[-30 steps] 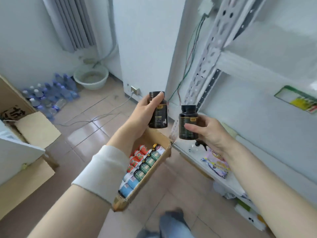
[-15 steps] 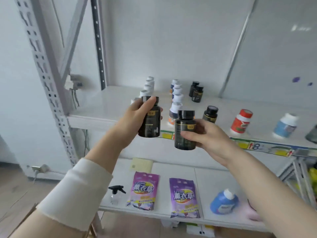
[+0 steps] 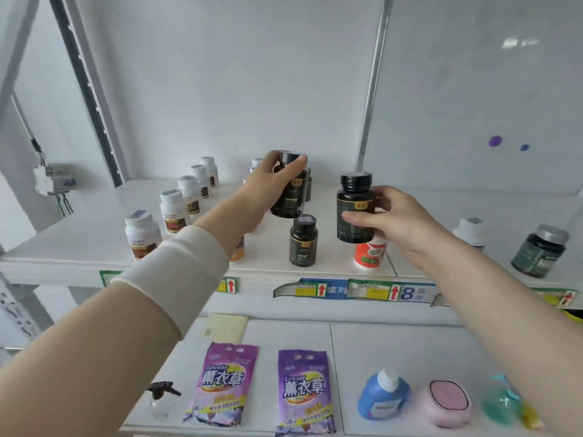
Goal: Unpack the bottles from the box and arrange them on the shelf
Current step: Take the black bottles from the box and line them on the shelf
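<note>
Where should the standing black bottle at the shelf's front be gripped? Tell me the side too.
Probably best to grip the black bottle round its straight body, below the cap, coming from the front: it stands upright near the shelf edge, with nothing before it.

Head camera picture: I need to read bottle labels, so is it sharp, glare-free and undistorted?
Head view: soft, even light; glare patch on the wall; wide lens slants the shelf post; black bottle in the right hand too soft to read.
</note>
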Tool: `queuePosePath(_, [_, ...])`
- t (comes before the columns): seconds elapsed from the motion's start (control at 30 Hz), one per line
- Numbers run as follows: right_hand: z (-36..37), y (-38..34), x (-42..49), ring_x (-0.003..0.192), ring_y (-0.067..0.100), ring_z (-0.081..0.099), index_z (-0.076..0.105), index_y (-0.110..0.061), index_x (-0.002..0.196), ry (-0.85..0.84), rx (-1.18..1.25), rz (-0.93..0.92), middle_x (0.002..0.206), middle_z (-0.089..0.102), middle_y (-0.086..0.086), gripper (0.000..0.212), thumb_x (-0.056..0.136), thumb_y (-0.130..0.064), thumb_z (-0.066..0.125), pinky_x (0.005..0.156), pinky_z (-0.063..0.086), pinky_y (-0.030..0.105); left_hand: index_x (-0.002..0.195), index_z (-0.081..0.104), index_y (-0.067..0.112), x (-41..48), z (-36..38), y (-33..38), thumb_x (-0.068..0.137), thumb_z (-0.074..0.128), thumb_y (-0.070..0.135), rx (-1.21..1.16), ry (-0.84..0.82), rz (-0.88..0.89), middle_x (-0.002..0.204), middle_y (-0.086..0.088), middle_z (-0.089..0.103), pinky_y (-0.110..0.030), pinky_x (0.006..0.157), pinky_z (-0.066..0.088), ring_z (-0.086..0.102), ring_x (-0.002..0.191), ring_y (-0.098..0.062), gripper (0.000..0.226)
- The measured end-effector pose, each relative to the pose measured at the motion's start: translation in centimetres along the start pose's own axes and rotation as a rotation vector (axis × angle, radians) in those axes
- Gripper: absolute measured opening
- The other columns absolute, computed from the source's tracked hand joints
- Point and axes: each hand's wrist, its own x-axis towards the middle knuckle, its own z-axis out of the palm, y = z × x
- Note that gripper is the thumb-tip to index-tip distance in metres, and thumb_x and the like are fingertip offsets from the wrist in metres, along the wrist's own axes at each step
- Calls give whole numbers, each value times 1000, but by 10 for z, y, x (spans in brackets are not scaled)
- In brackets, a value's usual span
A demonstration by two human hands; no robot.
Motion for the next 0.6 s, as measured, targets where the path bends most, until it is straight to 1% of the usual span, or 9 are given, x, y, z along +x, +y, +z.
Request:
queuePosePath(0.07, [1,0,24,104,17,56,54,-17,120,8,-60,-6,110,60,-3,54,71,-14,78,96,44,34,108,53,21,26,-1,-3,91,56,38,73,17,12,88,1,63,-18,52,48,64,62,-5,24])
queuePosePath(0.17, [5,1,68,107,18,56,53,-17,122,1,-131,-3,109,57,-4,58,70,-16,79,99,45,36,113,54,25,74,-6,-12,91,56,40,205,-3,31,92,0,62,-14,56,46,62,77,-12,27])
queuePosePath(0.27, [15,8,109,104,19,55,50,-19,114,-41,-169,44,101,56,-3,54,70,-9,79,99,46,38,115,51,22,121,-12,-22,92,55,36,353,-76,27,83,1,57,-7,45,42,55,67,-10,27])
queuePosePath(0.33, [24,20,131,104,22,56,48,-18,106,-85,-195,101,93,57,-4,52,67,-4,80,99,47,42,113,52,19,149,-16,-34,90,58,34,463,-140,-10,94,-4,60,-17,65,54,61,83,-18,28])
queuePosePath(0.4, [32,33,146,104,23,59,53,-13,105,-122,-273,135,93,60,-2,51,64,-6,82,97,48,43,107,52,15,172,-16,-46,88,62,32,610,-218,-46,101,-5,58,-31,83,54,59,95,-21,27])
queuePosePath(0.43, [36,39,153,104,23,60,56,-11,107,-135,-308,145,97,63,0,53,62,-8,83,96,49,43,99,53,15,182,-15,-53,88,63,32,667,-261,-60,96,-3,57,-30,81,53,58,91,-18,23])
queuePosePath(0.5, [41,46,163,102,24,61,57,-11,112,-155,-349,167,105,63,3,57,61,-9,84,93,51,44,82,51,19,196,-11,-62,87,63,31,705,-322,-84,83,5,53,-19,68,51,55,77,-10,18])
queuePosePath(0.53, [43,49,167,101,24,62,56,-12,109,-172,-358,175,105,63,3,55,62,-8,84,91,52,43,78,48,20,201,-9,-65,87,63,31,719,-346,-94,80,6,51,-16,63,49,55,73,-8,20])
queuePosePath(0.6, [45,52,172,94,22,61,54,-16,97,-215,-381,177,96,60,0,46,63,-5,83,85,55,39,81,48,17,211,-6,-70,88,63,31,768,-379,-100,80,4,51,-16,64,51,58,77,-13,22])
